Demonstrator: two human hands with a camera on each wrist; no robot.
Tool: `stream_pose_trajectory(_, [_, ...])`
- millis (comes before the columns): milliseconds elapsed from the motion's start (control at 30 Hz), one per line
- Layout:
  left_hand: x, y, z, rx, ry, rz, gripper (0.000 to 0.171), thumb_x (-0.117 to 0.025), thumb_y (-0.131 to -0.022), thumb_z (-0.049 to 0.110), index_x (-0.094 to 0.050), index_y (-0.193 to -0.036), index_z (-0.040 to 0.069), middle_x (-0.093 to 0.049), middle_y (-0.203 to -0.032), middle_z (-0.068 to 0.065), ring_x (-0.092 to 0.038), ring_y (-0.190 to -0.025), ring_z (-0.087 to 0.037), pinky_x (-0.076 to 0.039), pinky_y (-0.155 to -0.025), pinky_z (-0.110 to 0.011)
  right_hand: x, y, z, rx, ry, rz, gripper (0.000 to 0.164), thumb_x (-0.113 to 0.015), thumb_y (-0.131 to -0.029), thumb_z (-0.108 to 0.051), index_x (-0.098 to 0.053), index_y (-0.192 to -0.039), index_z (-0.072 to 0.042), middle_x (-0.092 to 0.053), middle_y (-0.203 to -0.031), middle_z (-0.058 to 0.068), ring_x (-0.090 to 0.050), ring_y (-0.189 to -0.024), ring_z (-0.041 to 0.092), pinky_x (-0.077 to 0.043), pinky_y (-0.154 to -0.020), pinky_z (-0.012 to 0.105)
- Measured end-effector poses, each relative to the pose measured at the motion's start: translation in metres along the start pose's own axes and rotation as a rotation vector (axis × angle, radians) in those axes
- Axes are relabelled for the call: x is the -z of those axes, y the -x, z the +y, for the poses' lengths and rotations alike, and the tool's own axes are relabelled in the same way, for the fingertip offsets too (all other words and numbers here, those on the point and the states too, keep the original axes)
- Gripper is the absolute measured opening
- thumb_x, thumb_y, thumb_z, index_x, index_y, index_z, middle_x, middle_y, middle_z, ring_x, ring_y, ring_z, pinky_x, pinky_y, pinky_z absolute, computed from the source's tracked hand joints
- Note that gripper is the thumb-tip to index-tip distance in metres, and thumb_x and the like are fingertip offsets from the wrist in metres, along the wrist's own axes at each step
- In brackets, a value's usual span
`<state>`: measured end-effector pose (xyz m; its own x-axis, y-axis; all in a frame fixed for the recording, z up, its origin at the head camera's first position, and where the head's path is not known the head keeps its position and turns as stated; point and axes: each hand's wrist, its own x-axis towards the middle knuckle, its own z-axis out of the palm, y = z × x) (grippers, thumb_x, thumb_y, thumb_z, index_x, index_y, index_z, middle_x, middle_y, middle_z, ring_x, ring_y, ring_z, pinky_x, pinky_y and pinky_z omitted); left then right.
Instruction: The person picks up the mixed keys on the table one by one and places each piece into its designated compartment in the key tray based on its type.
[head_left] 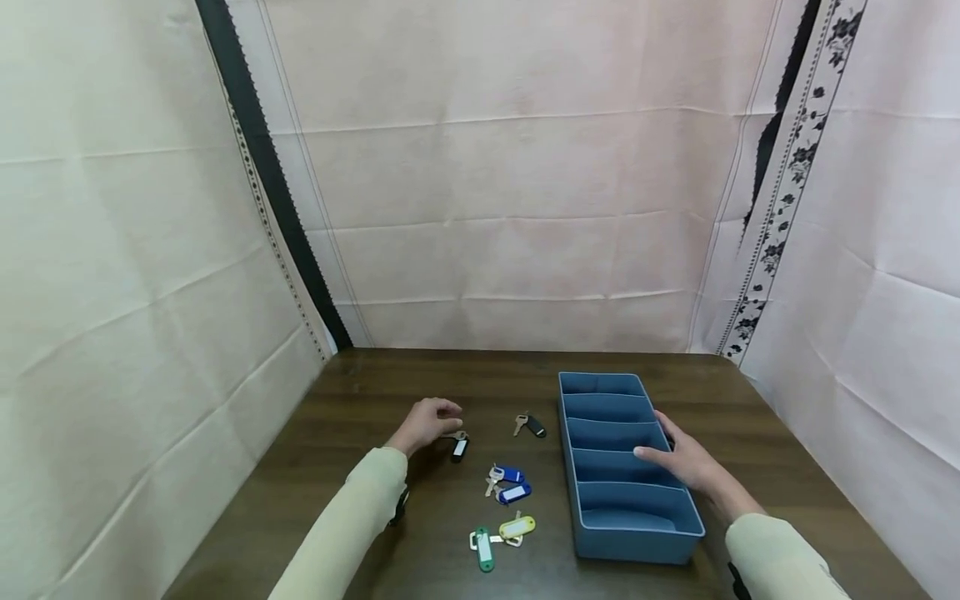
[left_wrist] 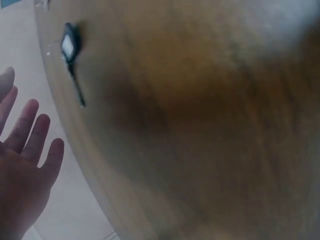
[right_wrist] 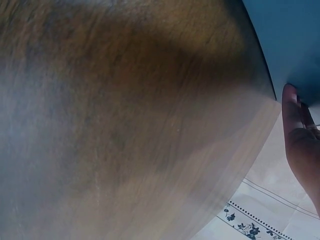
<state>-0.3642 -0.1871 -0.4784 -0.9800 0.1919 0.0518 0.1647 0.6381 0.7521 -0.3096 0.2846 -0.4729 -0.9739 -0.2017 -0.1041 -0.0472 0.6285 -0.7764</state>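
Head cam bright and pretty clean, wrist cams kinda murky.
The head view gets soft, even light: the cloth backdrop [head_left: 487, 167] looks pale and faintly pinkish, the table [head_left: 547, 579] has a mild sheen toward the bottom, and a soft shadow sits beside the left sleeve [head_left: 337, 525]. Labels on the key tags [head_left: 515, 493] are too tiny to make out. Both wrist views are way dimmer, with a milky glare patch (upper right in the left one, left side in the right), dark shadow across the wood, table edges bowed. Grain's smeared; hard to say if that's motion or missed focus.
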Motion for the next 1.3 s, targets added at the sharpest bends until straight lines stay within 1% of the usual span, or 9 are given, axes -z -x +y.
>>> stream_pose_trajectory(133, [-0.009,-0.001,-0.001,-0.039,-0.055,-0.036,0.028,-0.07,-0.094,0.018,-0.069,-0.119,0.005,-0.065,-0.117,-0.007,-0.059,-0.107,-0.023,-0.049,-0.091,-0.045,0.002,0.003,0.003,0.002,0.001,0.0,0.098,-0.062,-0.095,-0.049,0.001,-0.159,-0.008,-0.015,-0.157,0.033,-0.021,-0.138,0.059,-0.024,-0.099,0.076])
stream_pose_trajectory(300, [-0.019,-0.003,-0.003,-0.042,-0.102,-0.062,0.023,-0.071,-0.093,0.015,-0.072,-0.114,0.006,-0.067,-0.11,-0.005,-0.06,-0.1,-0.021,-0.051,-0.086,-0.041,0.003,0.003,0.006,-0.002,0.007,-0.006,0.098,-0.061,-0.096,-0.049,0.001,-0.158,-0.006,-0.014,-0.156,0.035,-0.019,-0.138,0.06,-0.023,-0.099,0.076])
stream_pose_trajectory(533, [-0.027,-0.009,-0.007,-0.034,-0.149,-0.074,0.019,-0.072,-0.092,0.014,-0.074,-0.11,0.008,-0.067,-0.106,-0.003,-0.058,-0.099,-0.02,-0.05,-0.088,-0.041,0.004,0.004,0.011,-0.009,0.032,-0.011,0.099,-0.061,-0.095,-0.049,0.001,-0.158,-0.004,-0.013,-0.156,0.036,-0.017,-0.138,0.061,-0.022,-0.099,0.077])
stream_pose_trajectory(733, [-0.03,-0.014,-0.006,-0.069,-0.181,-0.065,0.018,-0.074,-0.091,0.016,-0.075,-0.107,0.01,-0.066,-0.106,-0.003,-0.058,-0.101,-0.022,-0.049,-0.089,-0.043,0.008,0.005,0.011,-0.014,0.023,-0.012,0.098,-0.06,-0.096,-0.049,0.003,-0.158,-0.006,-0.012,-0.156,0.036,-0.016,-0.137,0.061,-0.022,-0.098,0.078])
stream_pose_trajectory(867, [-0.031,-0.013,-0.007,-0.093,-0.23,-0.061,0.012,-0.075,-0.09,0.016,-0.076,-0.101,0.012,-0.066,-0.103,-0.003,-0.059,-0.1,-0.023,-0.048,-0.09,-0.044,0.007,0.003,0.01,-0.014,0.017,-0.027,0.099,-0.061,-0.096,-0.049,0.004,-0.158,-0.006,-0.011,-0.156,0.036,-0.015,-0.138,0.061,-0.021,-0.099,0.077])
stream_pose_trajectory(1033, [-0.029,-0.012,-0.009,-0.116,-0.248,-0.031,0.005,-0.075,-0.089,0.015,-0.077,-0.093,0.012,-0.064,-0.097,-0.001,-0.057,-0.094,-0.021,-0.047,-0.089,-0.044,0.005,0.0,0.007,-0.015,0.022,-0.027,0.099,-0.06,-0.096,-0.05,0.004,-0.158,-0.006,-0.01,-0.156,0.036,-0.015,-0.138,0.061,-0.021,-0.099,0.077])
stream_pose_trajectory(1200, [-0.028,-0.012,-0.012,-0.115,-0.262,-0.014,0.006,-0.075,-0.09,0.017,-0.077,-0.089,0.011,-0.063,-0.095,0.0,-0.056,-0.092,-0.02,-0.046,-0.088,-0.044,0.004,-0.001,0.002,-0.017,0.018,-0.03,0.1,-0.061,-0.095,-0.05,0.003,-0.158,-0.006,-0.011,-0.156,0.036,-0.014,-0.138,0.061,-0.02,-0.099,0.077])
stream_pose_trajectory(1300, [-0.027,-0.01,-0.014,-0.116,-0.267,-0.007,0.006,-0.074,-0.09,0.017,-0.077,-0.086,0.013,-0.064,-0.095,0.001,-0.056,-0.092,-0.019,-0.046,-0.088,-0.043,0.003,-0.003,-0.001,-0.018,0.018,-0.034,0.1,-0.061,-0.095,-0.05,0.003,-0.158,-0.006,-0.01,-0.156,0.036,-0.013,-0.138,0.061,-0.02,-0.099,0.077])
